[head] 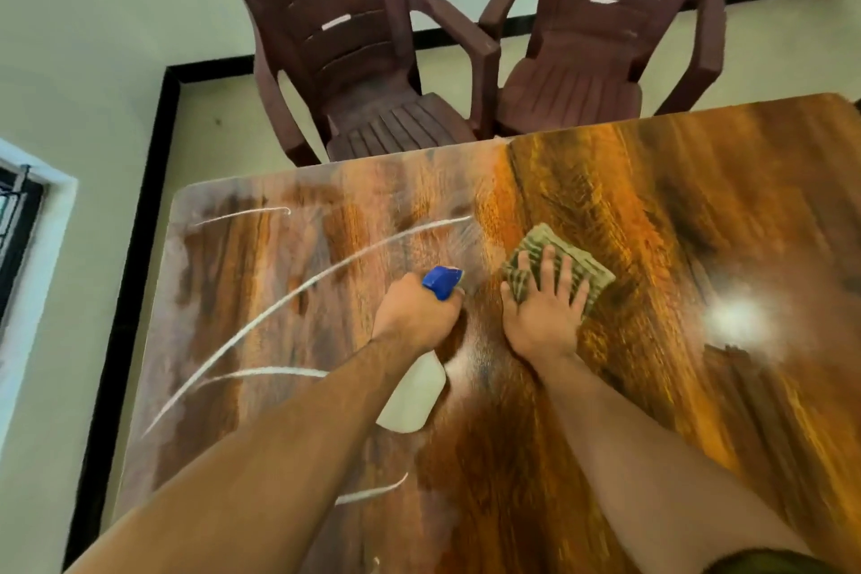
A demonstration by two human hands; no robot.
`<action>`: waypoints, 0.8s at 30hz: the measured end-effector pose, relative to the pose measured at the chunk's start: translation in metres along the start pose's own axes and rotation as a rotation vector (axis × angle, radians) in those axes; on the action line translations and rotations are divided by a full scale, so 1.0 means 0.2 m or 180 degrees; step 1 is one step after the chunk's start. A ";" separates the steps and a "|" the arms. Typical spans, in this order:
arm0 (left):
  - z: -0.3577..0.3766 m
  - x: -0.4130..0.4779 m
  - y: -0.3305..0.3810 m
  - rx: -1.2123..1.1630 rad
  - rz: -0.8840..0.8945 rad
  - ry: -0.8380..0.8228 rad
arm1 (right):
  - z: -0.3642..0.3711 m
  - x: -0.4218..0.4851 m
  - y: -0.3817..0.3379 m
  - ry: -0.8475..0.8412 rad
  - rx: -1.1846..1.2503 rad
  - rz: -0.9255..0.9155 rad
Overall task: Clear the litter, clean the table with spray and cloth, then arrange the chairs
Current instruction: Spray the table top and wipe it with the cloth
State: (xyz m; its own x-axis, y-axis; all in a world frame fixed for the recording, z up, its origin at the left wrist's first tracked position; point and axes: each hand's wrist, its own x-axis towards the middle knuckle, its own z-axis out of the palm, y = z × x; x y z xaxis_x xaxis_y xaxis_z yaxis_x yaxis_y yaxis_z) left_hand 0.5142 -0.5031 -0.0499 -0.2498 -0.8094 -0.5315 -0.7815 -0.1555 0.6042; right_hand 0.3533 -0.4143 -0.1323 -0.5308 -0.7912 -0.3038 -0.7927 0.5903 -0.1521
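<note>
I see my left hand [419,317] gripping the white spray bottle [412,392], blue nozzle; right hand [543,310] flat, fingers spread, pressing the folded olive cloth [570,259] on the glossy wooden table [699,224].

- My left hand [416,317] grips a white spray bottle [412,394] with a blue nozzle head [441,281].
- Beside that grip, I see an olive-green ribbed cloth [559,266].
- Beneath both, the table [652,210] shows orange-brown wood grain.
- Beyond the grip, two maroon slatted chairs [354,61].
</note>
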 end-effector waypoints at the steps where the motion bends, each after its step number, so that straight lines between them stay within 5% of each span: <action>1: -0.01 0.02 0.02 0.0030 0.0005 0.0034 | -0.01 0.02 -0.05 -0.0022 0.0064 0.0073; 5: -0.05 0.14 0.11 0.0096 -0.0048 0.0150 | -0.04 0.03 -0.01 -0.0220 -0.0137 -0.0970; 12: -0.11 0.36 0.22 -0.0032 -0.0024 0.0129 | -0.06 0.28 -0.10 0.0046 0.0071 -0.0204; 16: -0.14 0.47 0.29 -0.0426 -0.0105 0.0153 | -0.05 0.26 -0.15 -0.0129 -0.0258 -0.2176; 18: -0.16 0.51 0.31 -0.0588 -0.0063 0.0185 | -0.10 0.40 -0.10 -0.0199 -0.0389 -0.2586; 20: -0.19 0.56 0.30 -0.0677 -0.0038 0.0267 | -0.16 0.62 -0.10 -0.0004 -0.0369 -0.1690; 22: -0.22 0.58 0.31 -0.0614 -0.0068 0.0331 | -0.24 0.81 -0.17 0.0147 0.0058 -0.0103; 24: -0.27 0.61 0.32 -0.0435 -0.0068 0.0439 | -0.26 0.89 -0.34 0.0000 0.0189 0.0289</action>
State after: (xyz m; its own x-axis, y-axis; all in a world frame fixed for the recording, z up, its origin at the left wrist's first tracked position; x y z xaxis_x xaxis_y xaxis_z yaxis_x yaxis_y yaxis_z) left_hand 0.4647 -0.6417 -0.0446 -0.1460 -0.8735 -0.4644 -0.6985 -0.2414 0.6737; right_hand 0.2971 -0.6025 -0.1279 -0.5997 -0.7339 -0.3190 -0.7221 0.6681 -0.1795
